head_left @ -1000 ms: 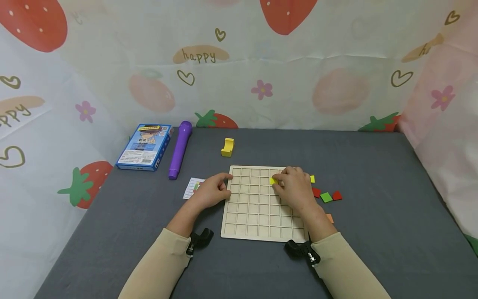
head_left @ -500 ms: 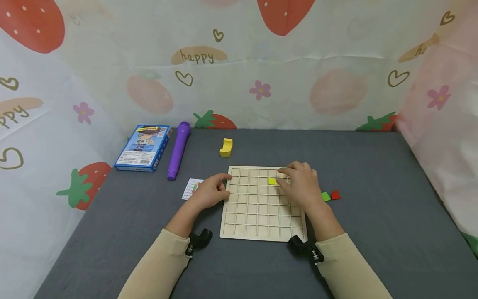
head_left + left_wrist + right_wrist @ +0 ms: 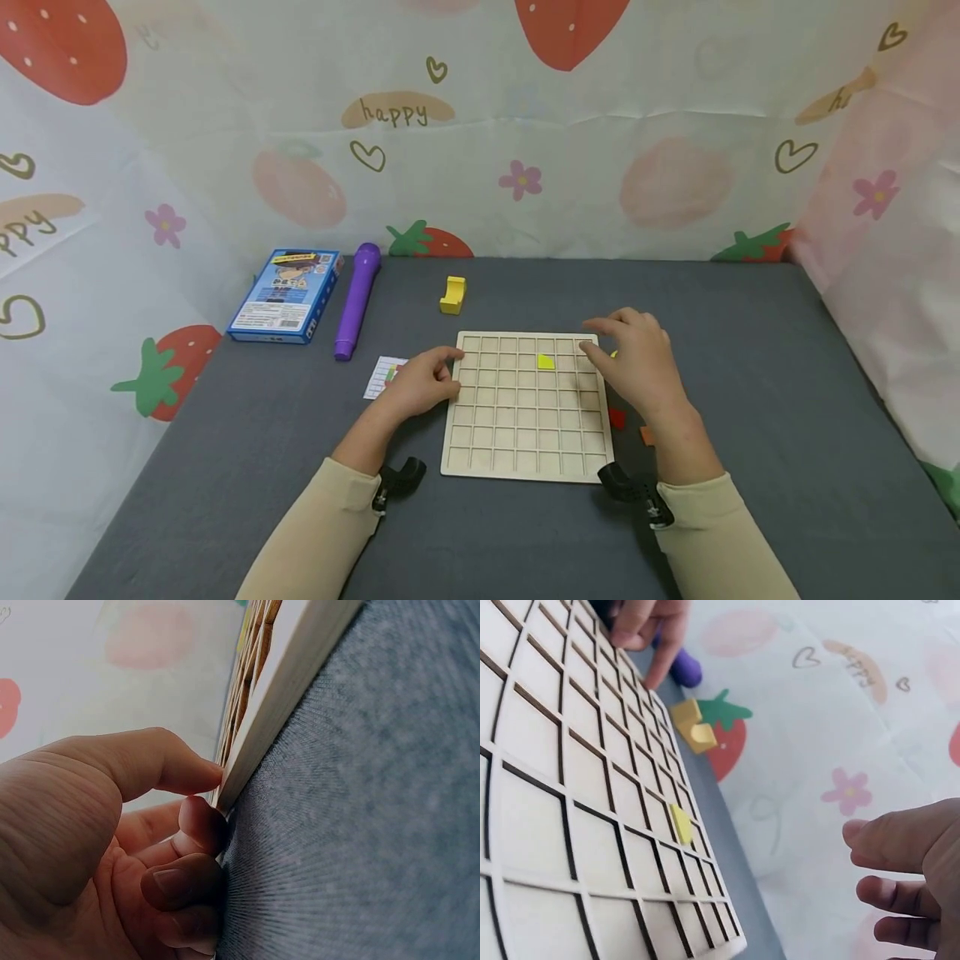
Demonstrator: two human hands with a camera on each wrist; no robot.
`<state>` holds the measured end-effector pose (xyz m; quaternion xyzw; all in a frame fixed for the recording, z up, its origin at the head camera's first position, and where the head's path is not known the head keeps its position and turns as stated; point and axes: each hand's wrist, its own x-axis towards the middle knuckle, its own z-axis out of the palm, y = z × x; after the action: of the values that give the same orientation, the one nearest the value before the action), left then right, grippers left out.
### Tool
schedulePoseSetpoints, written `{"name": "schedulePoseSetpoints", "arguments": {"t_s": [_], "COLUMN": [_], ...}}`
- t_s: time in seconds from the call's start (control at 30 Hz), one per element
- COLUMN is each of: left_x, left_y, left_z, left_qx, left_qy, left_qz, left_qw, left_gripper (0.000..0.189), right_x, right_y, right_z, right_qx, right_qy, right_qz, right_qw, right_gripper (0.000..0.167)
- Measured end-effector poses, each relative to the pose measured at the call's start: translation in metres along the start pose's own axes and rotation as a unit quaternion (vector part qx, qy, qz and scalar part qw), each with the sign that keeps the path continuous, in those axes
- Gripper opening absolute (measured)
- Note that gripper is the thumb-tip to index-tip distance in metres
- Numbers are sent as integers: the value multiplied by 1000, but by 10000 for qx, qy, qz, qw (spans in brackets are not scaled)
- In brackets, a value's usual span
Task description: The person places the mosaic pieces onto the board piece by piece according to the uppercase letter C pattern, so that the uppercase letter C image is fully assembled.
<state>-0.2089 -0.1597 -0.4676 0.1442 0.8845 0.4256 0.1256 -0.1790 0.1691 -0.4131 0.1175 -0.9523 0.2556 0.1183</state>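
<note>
Right hand point(image 3: 637, 362) away from the yellow tile point(image 3: 546, 362), now by the right edge of the wooden board point(image 3: 516, 418)

The grid board point(image 3: 506, 417) looked like pale, matt wood with a smooth outer edge. The desk point(image 3: 757, 358) had a matt grey cloth surface, finely ribbed. At far left, the blue box point(image 3: 287, 296) looked like glossy card and the microphone point(image 3: 357, 304) like smooth plastic. The sleeves point(image 3: 311, 533) were matt cloth.

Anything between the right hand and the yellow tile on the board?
Nothing visible. The right hand is by the board's far right corner, fingers apart and empty, and only bare board shows between it and the yellow tile. The left hand is at the left edge, off that path.
</note>
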Motion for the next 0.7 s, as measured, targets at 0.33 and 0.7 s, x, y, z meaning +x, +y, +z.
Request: {"name": "schedulePoseSetpoints", "arguments": {"t_s": [0.33, 0.7], "left_x": [0, 0], "left_y": [0, 2], "left_z": [-1, 0], "left_qx": [7, 62], "left_qy": [-8, 1], "left_qz": [-53, -21], "left_qw": [10000, 10000], "left_gripper": [57, 57], "right_x": [-7, -14], "right_y": [25, 62], "right_z": [-20, -28], "right_qx": [533, 702], "right_qy": [-727, -1297], "right_qz": [599, 950], "right_qw": [9941, 9845], "right_gripper": [41, 41]}}
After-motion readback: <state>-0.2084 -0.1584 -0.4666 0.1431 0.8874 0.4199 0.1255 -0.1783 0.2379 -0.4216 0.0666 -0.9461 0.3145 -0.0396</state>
